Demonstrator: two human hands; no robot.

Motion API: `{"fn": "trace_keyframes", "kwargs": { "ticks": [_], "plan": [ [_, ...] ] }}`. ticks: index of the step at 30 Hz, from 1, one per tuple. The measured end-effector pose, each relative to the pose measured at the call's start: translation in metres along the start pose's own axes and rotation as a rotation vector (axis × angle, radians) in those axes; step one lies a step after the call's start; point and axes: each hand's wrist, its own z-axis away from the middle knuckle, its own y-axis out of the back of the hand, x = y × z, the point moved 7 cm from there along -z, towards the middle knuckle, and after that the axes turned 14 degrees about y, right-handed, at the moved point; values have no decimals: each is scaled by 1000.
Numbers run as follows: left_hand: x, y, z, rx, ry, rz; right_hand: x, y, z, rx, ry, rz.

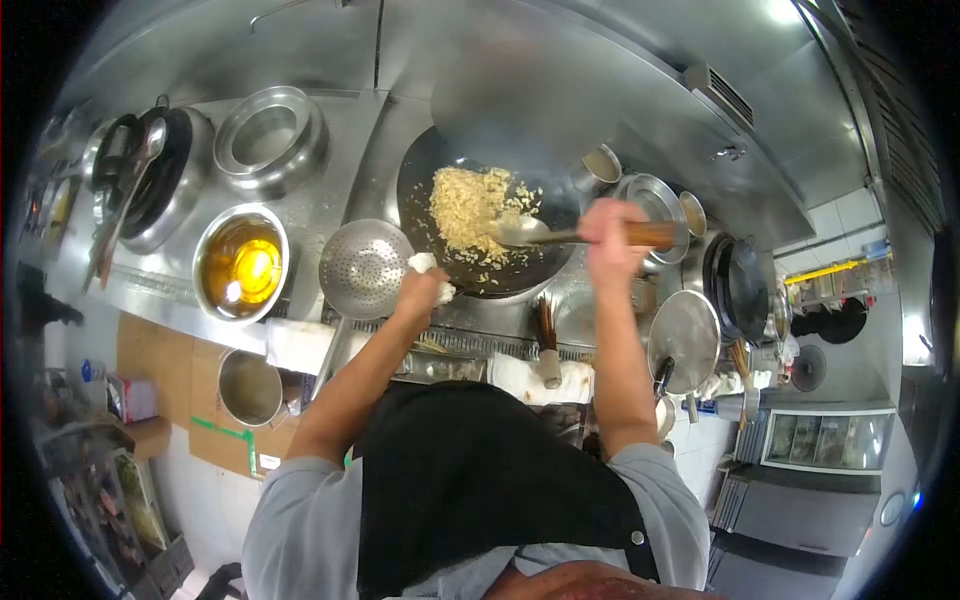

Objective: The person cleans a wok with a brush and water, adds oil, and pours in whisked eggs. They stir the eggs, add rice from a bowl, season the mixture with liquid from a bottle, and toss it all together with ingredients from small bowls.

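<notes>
A black wok (415,175) sits on the stove with a heap of pale yellow food that looks like fried rice (465,205). At the wok's near-left rim my left hand (418,293) is closed on a folded white cloth (423,262), which is pressed against the edge. My right hand (612,238), smeared by motion, is wrapped round the shaft of a wok ladle (560,238) with a wooden grip (650,235). The ladle's metal head rests among the food at its right side. Whether it scoops any cannot be made out.
Left of the wok lies a perforated strainer (366,268), with a steel bowl of golden oil (240,265) beyond it. Stacked steel pots (268,135) stand behind. A bamboo brush (548,345) is at the front edge. A round mesh strainer (684,342) and pots (655,200) are on the right.
</notes>
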Motion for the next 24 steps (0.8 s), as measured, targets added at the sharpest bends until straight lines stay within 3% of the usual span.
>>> {"fn": "trace_keyframes", "kwargs": {
  "ticks": [3, 4, 5, 7, 9, 10, 13, 14, 17, 21, 22, 24],
  "plan": [
    [5, -3, 4, 68, 104, -78, 10, 16, -1, 27, 178, -326],
    [3, -1, 1, 89, 115, -151, 22, -1, 16, 148, 258, 96],
    [1, 1, -3, 113, 109, -140, 63, -6, 35, 66, 75, 291],
    [-5, 4, -9, 169, 104, -123, 68, -19, 24, -154, -16, 349],
    [-1, 2, 0, 143, 73, -147, 18, -34, 5, 38, -3, 61],
    [4, -1, 3, 125, 50, -151, 4, -31, 3, 19, 63, 5],
    [10, -5, 11, 115, 66, -135, 41, -38, 32, 112, 101, 6],
    [5, -1, 5, 133, 64, -131, 64, -49, 31, -67, 0, 133],
    [-7, 6, -9, 163, 92, -132, 41, -53, -13, -73, 2, 66],
    [-1, -3, 1, 147, 142, -143, 54, -37, -9, 78, 207, -171],
    [0, -2, 1, 149, 137, -147, 64, -50, -5, 48, 160, 63],
    [2, -1, 1, 155, 100, -139, 68, -52, -11, -59, 50, 153]
  ]
}}
